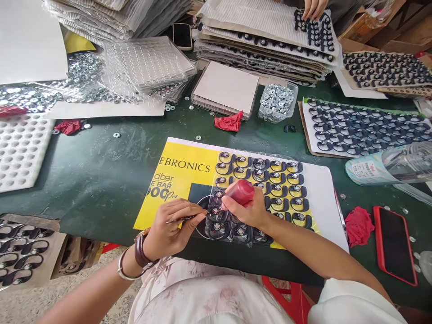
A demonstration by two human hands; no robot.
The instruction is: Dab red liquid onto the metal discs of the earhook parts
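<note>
My left hand [173,227] is closed on dark, thin tweezers [180,219], their tip beside a black hook-shaped part with a silver round centre. Wrapped round a small red squeeze bottle [243,191], my right hand [251,211] tilts its narrow end down and left, close to the tweezer tip. Both hands are over a clear film bearing rows of such black parts [278,204]. Beneath the film lies a yellow printed board [189,157]. Whether the bottle's end touches a part is hidden by my fingers.
Behind the board are a white card stack [229,85], a clear tub of metal discs [277,101] and a red crumpled cloth [228,121]. At right lie another sheet of parts [367,126], a plastic bottle [388,164] and a red-cased phone [395,245]. Another person's hand [314,8] touches a stack.
</note>
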